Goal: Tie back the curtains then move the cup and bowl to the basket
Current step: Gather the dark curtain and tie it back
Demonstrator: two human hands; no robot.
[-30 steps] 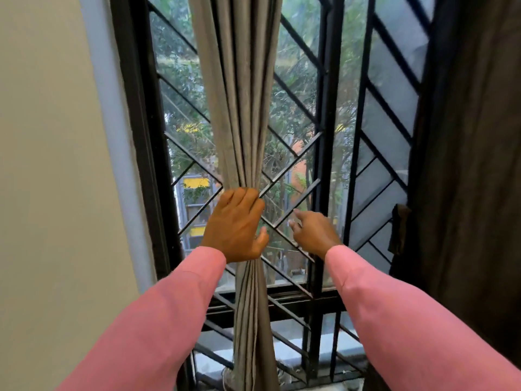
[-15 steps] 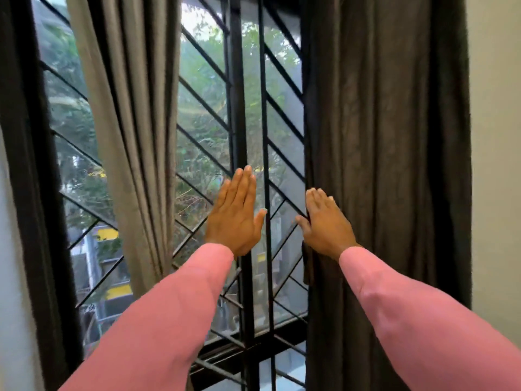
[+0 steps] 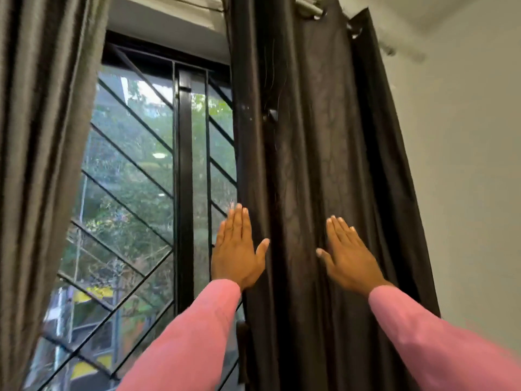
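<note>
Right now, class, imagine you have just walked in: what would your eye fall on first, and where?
Two open hands in pink sleeves stand out at lower centre: the left hand at the inner edge of the dark curtain, the right hand flat on its folds. Left of them, a black diagonal window grille shows green trees behind, with a grey curtain at the far left.

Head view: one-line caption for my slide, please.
Straight-fingered left hand and right hand at the dark curtain beside the barred window.
</note>
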